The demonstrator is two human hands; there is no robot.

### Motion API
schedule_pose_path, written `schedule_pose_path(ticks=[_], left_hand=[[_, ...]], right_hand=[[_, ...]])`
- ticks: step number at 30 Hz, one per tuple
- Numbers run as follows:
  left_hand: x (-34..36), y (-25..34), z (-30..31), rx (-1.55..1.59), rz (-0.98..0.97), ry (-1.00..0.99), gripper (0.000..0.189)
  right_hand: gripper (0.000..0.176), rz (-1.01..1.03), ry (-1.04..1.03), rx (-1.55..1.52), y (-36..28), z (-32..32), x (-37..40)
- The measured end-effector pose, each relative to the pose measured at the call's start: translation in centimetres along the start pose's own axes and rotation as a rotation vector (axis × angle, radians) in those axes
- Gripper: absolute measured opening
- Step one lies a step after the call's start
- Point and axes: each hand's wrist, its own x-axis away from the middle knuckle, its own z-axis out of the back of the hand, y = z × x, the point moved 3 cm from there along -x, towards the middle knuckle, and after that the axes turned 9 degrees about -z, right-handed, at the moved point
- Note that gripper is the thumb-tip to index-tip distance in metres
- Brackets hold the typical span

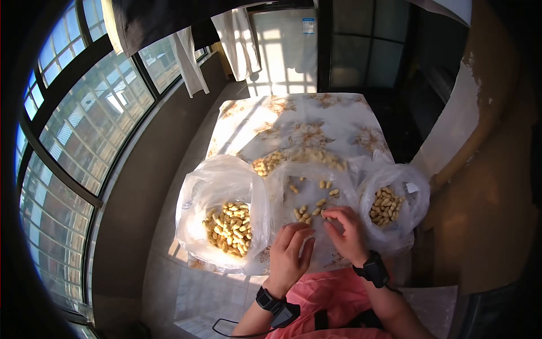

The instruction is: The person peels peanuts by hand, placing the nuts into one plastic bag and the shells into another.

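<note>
Loose peanuts point(309, 211) lie scattered on a clear plastic sheet point(307, 186) spread over a small table point(305, 121) with a floral cloth. My left hand point(290, 254) rests on the sheet near the table's front edge, fingers curled, just below the loose peanuts. To its right, my right hand point(345, 233) has its fingertips pinched at a peanut by the scattered group. A clear plastic bag point(220, 192) on the left holds many peanuts point(229, 227). A smaller bag point(407, 192) on the right also holds peanuts point(385, 206).
A further heap of peanuts point(270, 161) lies at the back of the sheet. Curved barred windows point(84, 124) run along the left, with cloths hanging above. A dark glass door point(367, 45) stands behind the table. A wall is close on the right.
</note>
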Motion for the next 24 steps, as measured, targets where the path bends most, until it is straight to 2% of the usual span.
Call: schedule_pose_path(ticks=[3,8,12,14,24], left_hand=[[-1.2,-0.9,-2.3,0.005,0.032,-0.042,0.030],[-1.1,-4.2,-4.2,-0.257,0.036,-0.050,0.043],[-0.7,-4.8,-4.5,-0.268,0.051,-0.071,0.044],[-0.8,-4.6,-4.3,-0.248,0.014,-0.029,0.031],[-0.5,-4.3,-3.7,-0.102,0.038,0.008,0.031]], right_hand=[[0.027,-0.004,0.022,-0.013,0.1,0.0,0.1],[0.026,-0.030,0.003,-0.013,0.1,-0.1,0.1],[0.026,-0.015,0.014,-0.010,0.2,-0.2,0.1],[0.026,-0.012,0.005,-0.002,0.3,-0.2,0.1],[0.026,-0.011,0.001,-0.003,0.2,-0.2,0.0]])
